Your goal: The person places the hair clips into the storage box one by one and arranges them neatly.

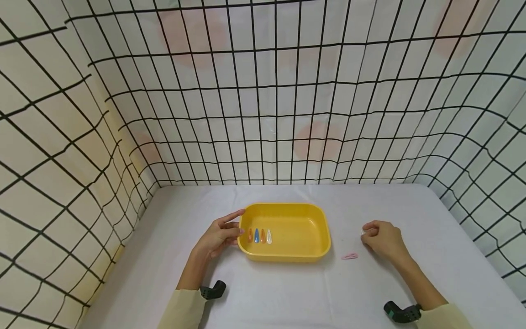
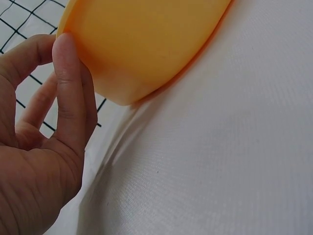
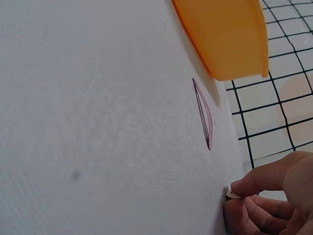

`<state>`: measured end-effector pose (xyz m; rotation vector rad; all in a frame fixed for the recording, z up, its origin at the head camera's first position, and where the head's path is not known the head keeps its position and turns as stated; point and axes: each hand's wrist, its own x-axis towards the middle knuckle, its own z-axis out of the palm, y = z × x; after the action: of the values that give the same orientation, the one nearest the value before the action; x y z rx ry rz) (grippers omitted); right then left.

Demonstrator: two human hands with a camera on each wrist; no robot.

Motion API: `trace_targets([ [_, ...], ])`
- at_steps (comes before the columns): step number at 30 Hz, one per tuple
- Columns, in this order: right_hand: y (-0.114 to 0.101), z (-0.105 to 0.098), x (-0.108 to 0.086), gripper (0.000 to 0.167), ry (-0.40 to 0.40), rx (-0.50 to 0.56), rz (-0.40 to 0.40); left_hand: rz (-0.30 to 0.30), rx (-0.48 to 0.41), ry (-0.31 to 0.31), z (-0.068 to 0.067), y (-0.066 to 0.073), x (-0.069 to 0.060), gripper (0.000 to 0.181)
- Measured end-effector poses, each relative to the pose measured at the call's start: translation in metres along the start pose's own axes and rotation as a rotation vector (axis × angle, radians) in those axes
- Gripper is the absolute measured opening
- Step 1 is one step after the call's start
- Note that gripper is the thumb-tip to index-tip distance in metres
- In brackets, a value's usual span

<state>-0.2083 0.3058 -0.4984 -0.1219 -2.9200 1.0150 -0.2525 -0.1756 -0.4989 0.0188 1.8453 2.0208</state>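
A yellow tray [image 1: 287, 261] stands on the table. My left hand [image 1: 219, 235] grips its left rim, thumb on top, as the left wrist view also shows on the tray wall [image 2: 142, 44]. Inside, along the left side, several snap hair clips lie in a row: an orange clip [image 1: 250, 235], a blue clip [image 1: 256, 236], another orange clip [image 1: 263, 236] and a white clip [image 1: 269, 236]. Right of the tray, my right hand [image 1: 384, 238] pinches a small white hair clip [image 3: 234, 194], mostly hidden by the fingers. A pink hair clip [image 1: 349, 256] lies between tray and right hand.
A white cloth [image 1: 279, 292] covers the table. Black wire grid panels [image 1: 275, 114] rise behind and along both sides, with pale sheeting behind them. Each wrist carries a black camera, such as the right wrist camera [image 1: 402, 313].
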Motion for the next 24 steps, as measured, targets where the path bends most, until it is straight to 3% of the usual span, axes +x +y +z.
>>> trace_targets([
  [10, -0.005, -0.002, -0.005, 0.026, -0.05, 0.061, 0.011, 0.0, -0.017, -0.004, -0.001, 0.0, -0.001, 0.069],
  [24, -0.02, -0.002, 0.0, 0.03, -0.156, 0.29, 0.106, -0.006, -0.012, 0.016, 0.0, -0.001, 0.0, 0.067],
])
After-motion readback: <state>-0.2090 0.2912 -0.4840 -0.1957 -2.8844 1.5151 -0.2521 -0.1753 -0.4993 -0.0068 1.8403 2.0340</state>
